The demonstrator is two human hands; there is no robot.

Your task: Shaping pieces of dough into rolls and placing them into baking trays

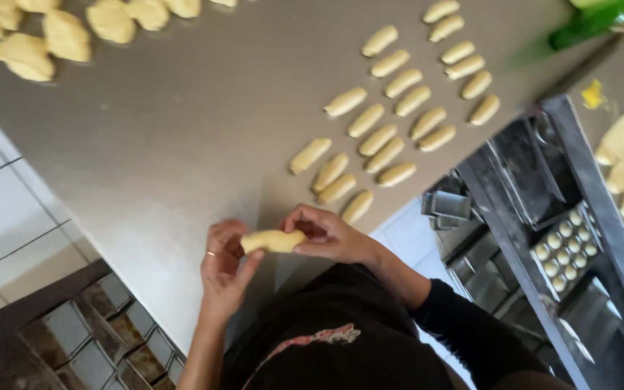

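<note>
Head view: left hand (224, 263) & right hand (324, 232) pinch dough roll (273, 240) by its ends, prob. soft, so over-squeezing could tear it.

Counted twenty-one pale yellow oblong dough rolls (385, 154) on the steel table, in four slanting rows. One further held roll (272, 240) sat between left hand (224, 269) and right hand (332, 235). Larger yellow dough lumps (66, 35), far left, numbered at least seven. One green bottle (594, 22) lay far right.
</note>
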